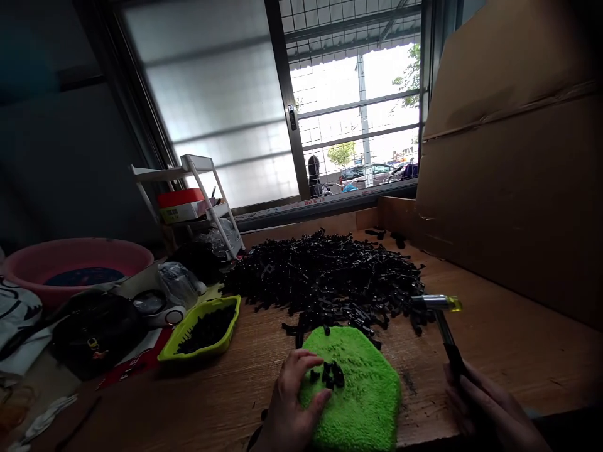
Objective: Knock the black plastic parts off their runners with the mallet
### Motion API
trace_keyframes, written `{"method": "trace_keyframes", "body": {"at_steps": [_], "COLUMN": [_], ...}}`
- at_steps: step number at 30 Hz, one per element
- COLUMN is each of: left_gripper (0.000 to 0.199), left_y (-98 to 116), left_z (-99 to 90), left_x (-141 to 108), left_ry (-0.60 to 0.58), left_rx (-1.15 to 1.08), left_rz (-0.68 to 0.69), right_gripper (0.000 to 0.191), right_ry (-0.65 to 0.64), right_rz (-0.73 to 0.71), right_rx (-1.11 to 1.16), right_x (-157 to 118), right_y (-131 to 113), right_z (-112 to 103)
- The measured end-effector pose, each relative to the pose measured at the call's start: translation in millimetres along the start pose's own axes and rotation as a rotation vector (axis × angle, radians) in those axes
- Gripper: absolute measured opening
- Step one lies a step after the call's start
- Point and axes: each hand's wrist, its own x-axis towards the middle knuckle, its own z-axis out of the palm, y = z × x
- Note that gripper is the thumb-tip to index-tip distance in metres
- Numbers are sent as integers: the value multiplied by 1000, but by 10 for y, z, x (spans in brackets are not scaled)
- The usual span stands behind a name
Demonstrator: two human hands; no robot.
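Note:
My right hand (485, 402) is wrapped round the black handle of a small hammer (436, 304), raised above the right side of the table. Its head is shiny metal with a translucent yellow tip facing right. My left hand (294, 402) rests at the left edge of a fuzzy bright green cloth pad (362, 402). Its thumb and fingers are curved and apart, with several small black plastic pieces (333, 375) lying on the pad between and beside them. I see no piece clasped in that hand.
A wide heap of black plastic parts (320, 270) covers the table behind the pad. A yellow-green basket (202, 351) of small black pieces stands at left. Further left are a black bag (97, 333) and pink basin (80, 248). A cardboard sheet (513, 169) walls the right side.

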Motion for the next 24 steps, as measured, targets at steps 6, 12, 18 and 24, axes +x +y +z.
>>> {"method": "trace_keyframes", "body": {"at_steps": [6, 12, 18, 24], "left_gripper": [16, 14, 26, 20], "left_y": [4, -56, 100, -46], "left_z": [46, 16, 13, 147], "left_x": [-45, -111, 29, 3], "left_ry": [38, 75, 54, 177], "left_rx": [133, -2, 19, 46], "left_rz": [166, 129, 15, 34], "right_gripper": [39, 40, 37, 26], "right_ry": [-4, -17, 17, -55], "right_rz": [41, 68, 67, -38], "right_rx": [61, 56, 86, 60], "right_x": [24, 25, 9, -17], "right_y": [135, 182, 155, -60], "right_z": [-94, -119, -94, 34]}}
